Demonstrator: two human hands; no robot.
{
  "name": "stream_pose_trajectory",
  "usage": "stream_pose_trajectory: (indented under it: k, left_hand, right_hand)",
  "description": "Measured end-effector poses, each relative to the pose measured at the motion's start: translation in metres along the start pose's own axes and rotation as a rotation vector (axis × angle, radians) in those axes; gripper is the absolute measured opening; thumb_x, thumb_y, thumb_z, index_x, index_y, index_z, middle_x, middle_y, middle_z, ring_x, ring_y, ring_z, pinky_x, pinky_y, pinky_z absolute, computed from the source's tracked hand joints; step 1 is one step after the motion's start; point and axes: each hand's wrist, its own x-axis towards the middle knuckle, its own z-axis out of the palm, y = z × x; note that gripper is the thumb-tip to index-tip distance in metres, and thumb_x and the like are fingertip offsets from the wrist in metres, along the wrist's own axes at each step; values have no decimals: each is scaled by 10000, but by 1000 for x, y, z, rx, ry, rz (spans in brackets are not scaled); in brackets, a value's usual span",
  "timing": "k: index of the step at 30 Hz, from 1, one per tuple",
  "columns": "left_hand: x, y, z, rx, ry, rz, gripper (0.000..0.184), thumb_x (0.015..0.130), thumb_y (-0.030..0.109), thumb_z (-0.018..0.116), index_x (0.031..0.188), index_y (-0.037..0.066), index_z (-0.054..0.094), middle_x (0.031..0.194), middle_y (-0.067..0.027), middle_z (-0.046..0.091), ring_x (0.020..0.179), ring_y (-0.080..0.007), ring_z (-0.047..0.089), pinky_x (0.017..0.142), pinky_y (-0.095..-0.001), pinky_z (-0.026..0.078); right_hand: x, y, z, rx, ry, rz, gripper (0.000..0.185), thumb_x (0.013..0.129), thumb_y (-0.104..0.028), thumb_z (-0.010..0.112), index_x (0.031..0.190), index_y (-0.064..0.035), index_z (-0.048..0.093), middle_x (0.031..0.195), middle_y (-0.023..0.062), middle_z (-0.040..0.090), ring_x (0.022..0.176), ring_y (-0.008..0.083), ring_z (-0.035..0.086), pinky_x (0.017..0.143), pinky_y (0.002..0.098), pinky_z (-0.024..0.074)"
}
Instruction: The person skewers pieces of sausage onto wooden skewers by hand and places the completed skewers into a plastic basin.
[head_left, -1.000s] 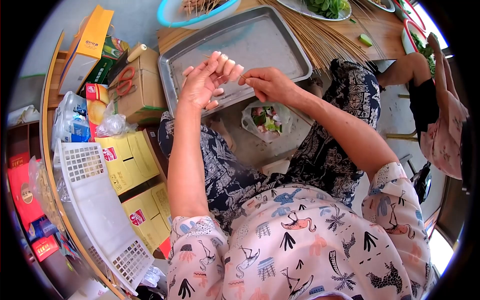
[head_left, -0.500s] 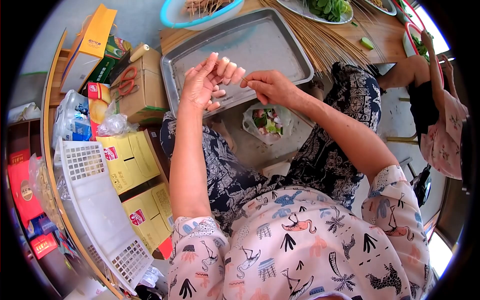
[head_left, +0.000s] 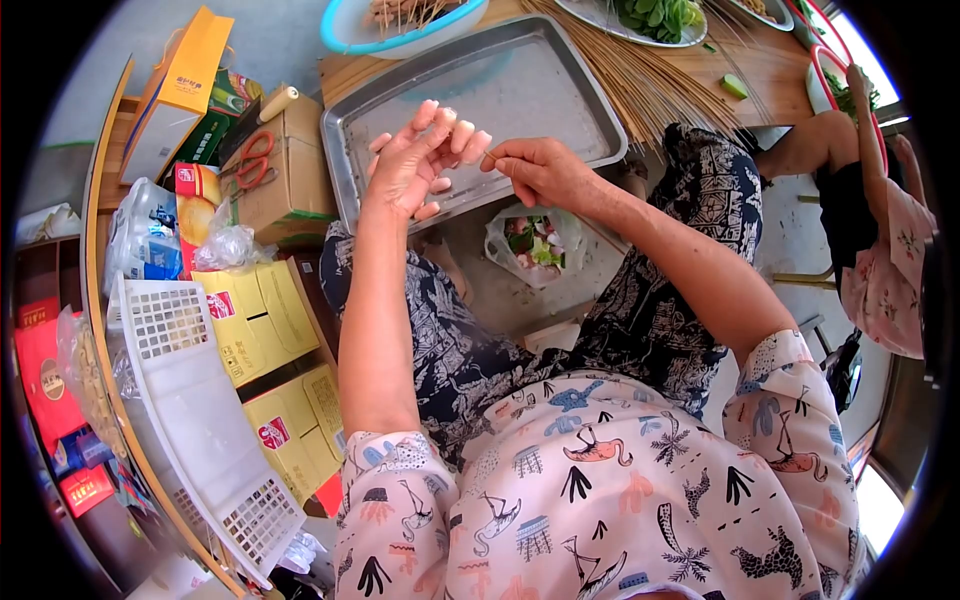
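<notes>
My left hand (head_left: 405, 172) is raised over the near left part of a metal tray (head_left: 590, 95), palm up and fingers curled. Pale pink, rounded ends show among its fingers; which are fingertips and which are held pieces is hard to tell. Just to the right, my right hand (head_left: 535, 168) pinches the end of a thin stick (head_left: 489, 156) between thumb and forefinger, close to the left fingertips. Most of the stick is hidden. Below the hands, a clear plastic bag (head_left: 498, 240) holds green, white and pinkish scraps.
Many thin skewers (head_left: 640, 80) lie right of the tray, near a lime piece (head_left: 734, 86) and a plate of greens (head_left: 650, 18). A blue-rimmed bowl (head_left: 400, 40) stands behind. Scissors (head_left: 254, 160) and boxes (head_left: 275, 440) are left; another person (head_left: 885, 230) sits right.
Both hands stay nearly in place, with small shifts of the left fingers. The tray and surroundings appear slightly farther right and lower than in the earliest frame. The other person's arms have moved a little.
</notes>
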Motion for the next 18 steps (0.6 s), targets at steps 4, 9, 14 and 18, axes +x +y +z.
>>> stream_pose_trajectory:
  k: [4,9,14,18]
  left_hand:
    - [-4,6,3,41,78,-8,384,818,320,713,1118,163,532,985,-30,592,918,-174,599,571,-315,475]
    - [-8,8,13,-2,75,-89,457,815,327,718,1171,141,501,1023,-42,596,993,-221,621,650,-314,504]
    - [-3,-3,9,-2,-6,-41,579,789,266,749,1249,167,411,1121,-35,537,1091,-230,579,903,-363,458]
    - [-3,-2,12,-44,14,-31,553,803,193,734,1245,130,407,1126,-41,533,1105,-237,573,935,-372,457]
  right_hand:
    - [1,0,0,-9,-3,2,244,944,-206,488,1018,-29,638,505,12,506,474,73,452,479,255,375]
    - [1,2,-1,-26,1,16,247,944,-208,487,1025,-31,640,503,11,504,471,74,446,482,257,374]
    - [1,2,0,-21,-15,-2,253,977,-210,442,1085,-53,608,503,-17,459,434,53,368,431,225,308]
    - [1,1,1,-27,-16,1,253,977,-211,442,1086,-54,608,503,-16,461,437,52,371,431,224,308]
